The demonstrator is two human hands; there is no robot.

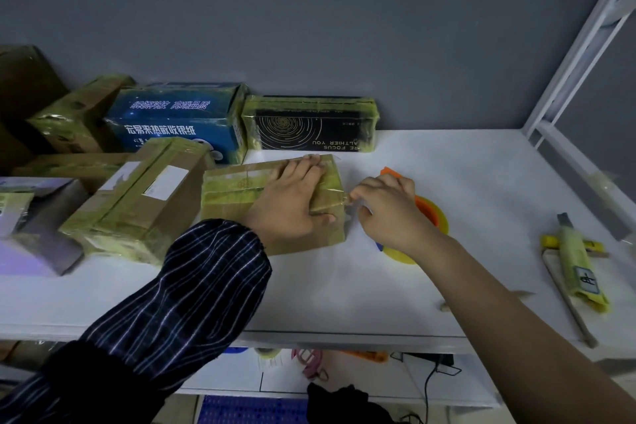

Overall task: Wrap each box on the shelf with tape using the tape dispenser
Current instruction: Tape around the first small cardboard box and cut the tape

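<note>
Dark striped sleeve [192, 286] reaching over white shelf [344, 286] | my left hand [292, 196], fingers straight, pressing small brown cardboard box [234, 189] steady | my right hand [389, 206] curling around orange-and-yellow plastic tape dispenser [433, 213] at box's right edge, likely tensioning tape.

I read this as a packing and storage room, a parcel station rather than a home. I am looking down at a white shelf [464, 175] in a white metal rack [581, 55] set against a bare grey wall [309, 27]. Along its left and back stand a brown box [137, 203], a blue box [172, 124] with printed lettering and a black box [309, 127] — all bound in yellowish tape. A tape dispenser [434, 215] shows beside them, and a lower shelf [223, 377] holds what looks like a tape roll [268, 353].
</note>
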